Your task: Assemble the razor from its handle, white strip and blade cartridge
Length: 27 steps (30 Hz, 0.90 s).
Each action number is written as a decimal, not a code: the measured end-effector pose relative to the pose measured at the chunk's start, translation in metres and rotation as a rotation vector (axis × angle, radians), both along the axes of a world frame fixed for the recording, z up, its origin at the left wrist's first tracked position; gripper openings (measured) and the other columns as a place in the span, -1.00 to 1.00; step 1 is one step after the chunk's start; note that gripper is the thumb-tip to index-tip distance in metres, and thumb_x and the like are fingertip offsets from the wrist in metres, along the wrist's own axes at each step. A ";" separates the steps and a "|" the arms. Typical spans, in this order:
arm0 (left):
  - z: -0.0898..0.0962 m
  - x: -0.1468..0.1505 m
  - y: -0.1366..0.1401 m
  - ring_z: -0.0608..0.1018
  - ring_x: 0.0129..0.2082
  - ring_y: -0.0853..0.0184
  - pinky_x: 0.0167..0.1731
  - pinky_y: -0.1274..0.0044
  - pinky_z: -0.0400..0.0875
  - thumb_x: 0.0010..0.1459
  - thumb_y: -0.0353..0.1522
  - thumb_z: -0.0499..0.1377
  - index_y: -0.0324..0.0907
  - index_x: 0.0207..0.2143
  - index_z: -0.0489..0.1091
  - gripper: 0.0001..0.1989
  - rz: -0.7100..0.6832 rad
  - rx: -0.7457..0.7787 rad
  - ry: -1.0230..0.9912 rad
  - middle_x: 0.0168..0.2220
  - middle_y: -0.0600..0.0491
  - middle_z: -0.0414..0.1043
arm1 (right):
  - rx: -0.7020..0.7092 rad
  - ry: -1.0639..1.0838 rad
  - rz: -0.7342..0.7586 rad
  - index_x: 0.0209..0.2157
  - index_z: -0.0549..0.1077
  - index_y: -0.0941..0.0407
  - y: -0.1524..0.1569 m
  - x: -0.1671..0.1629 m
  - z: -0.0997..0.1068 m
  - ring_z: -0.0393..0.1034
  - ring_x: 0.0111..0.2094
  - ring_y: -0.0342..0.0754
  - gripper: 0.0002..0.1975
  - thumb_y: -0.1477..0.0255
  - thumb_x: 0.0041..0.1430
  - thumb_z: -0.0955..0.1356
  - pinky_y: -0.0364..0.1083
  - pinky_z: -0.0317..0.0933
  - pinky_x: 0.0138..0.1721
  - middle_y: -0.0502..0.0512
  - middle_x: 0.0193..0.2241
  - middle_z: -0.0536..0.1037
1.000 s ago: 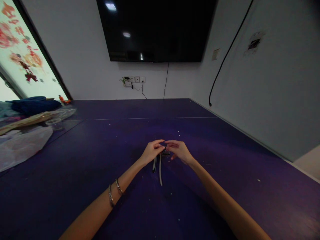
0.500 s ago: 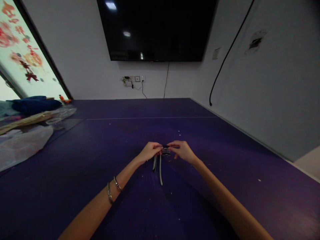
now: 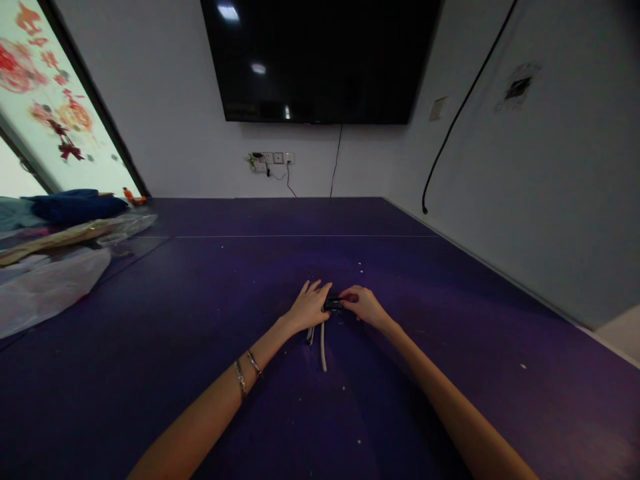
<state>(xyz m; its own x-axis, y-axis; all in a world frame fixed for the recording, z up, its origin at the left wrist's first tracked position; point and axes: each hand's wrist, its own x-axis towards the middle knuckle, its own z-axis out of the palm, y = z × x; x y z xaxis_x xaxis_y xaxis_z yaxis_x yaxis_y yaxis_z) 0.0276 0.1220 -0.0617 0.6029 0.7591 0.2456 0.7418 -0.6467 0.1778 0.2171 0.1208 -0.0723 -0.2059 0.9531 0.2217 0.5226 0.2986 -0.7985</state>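
Note:
A small black box-like piece [image 3: 333, 304] sits between my two hands, too small and dark to name more closely. My left hand [image 3: 309, 308] has the left end of it between thumb and forefinger, the other fingers stretched out and spread. At the opposite end, my right hand [image 3: 363, 305] pinches the piece with bent fingers. Below, a pale narrow strip [image 3: 323, 350] hangs or lies toward me. Beside it is a shorter grey-and-black strip [image 3: 310, 335], its upper part hidden by my left hand.
The purple surface [image 3: 225, 300] reaches to the wall and carries small white specks. To the left lie clear plastic [image 3: 65, 283], a tan long item [image 3: 55, 241] and dark blue cloth [image 3: 80, 208]. A black cable [image 3: 457, 113] hangs on the right; a large screen [image 3: 320, 60] hangs ahead.
My left hand has opened out from a pinch, its fingers now spread beside the black piece. My right hand stays at the other end. The view has shifted slightly.

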 end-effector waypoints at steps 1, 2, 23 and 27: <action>-0.001 0.002 0.001 0.09 0.20 0.13 0.16 0.23 -0.15 -0.03 -0.37 0.11 -0.27 0.17 -0.02 -0.32 -0.003 -0.006 0.017 0.14 -0.13 0.16 | 0.021 -0.027 -0.011 -0.35 0.50 0.19 0.001 0.000 -0.001 0.27 -0.59 -0.19 -0.79 0.41 -0.05 0.33 -0.27 0.13 -0.80 0.07 -0.45 0.42; -0.002 0.004 0.002 0.09 0.20 0.13 0.16 0.22 -0.18 -0.02 -0.37 0.10 -0.28 0.17 -0.04 -0.31 -0.005 -0.012 0.029 0.14 -0.14 0.16 | 0.040 -0.054 -0.017 -0.36 0.51 0.18 0.002 0.000 -0.002 0.27 -0.58 -0.19 -0.81 0.42 -0.05 0.33 -0.26 0.13 -0.77 0.07 -0.45 0.41; -0.001 0.008 0.003 0.25 0.12 0.19 0.16 0.25 -0.14 0.00 -0.34 0.10 -0.29 0.16 -0.04 -0.33 0.017 -0.050 -0.015 0.09 -0.16 0.23 | 0.148 -0.184 -0.012 -0.38 0.53 0.15 0.008 -0.002 -0.011 0.28 -0.49 -0.15 -0.84 0.51 -0.08 0.36 -0.15 0.19 -0.41 0.05 -0.45 0.45; -0.004 0.008 0.005 0.26 0.11 0.19 0.16 0.26 -0.13 -0.01 -0.35 0.10 -0.28 0.15 -0.03 -0.33 0.018 -0.040 -0.018 0.10 -0.15 0.22 | 0.158 -0.177 0.002 -0.40 0.54 0.15 0.008 0.000 -0.009 0.29 -0.48 -0.14 -0.87 0.49 -0.03 0.35 -0.15 0.19 -0.40 0.06 -0.46 0.46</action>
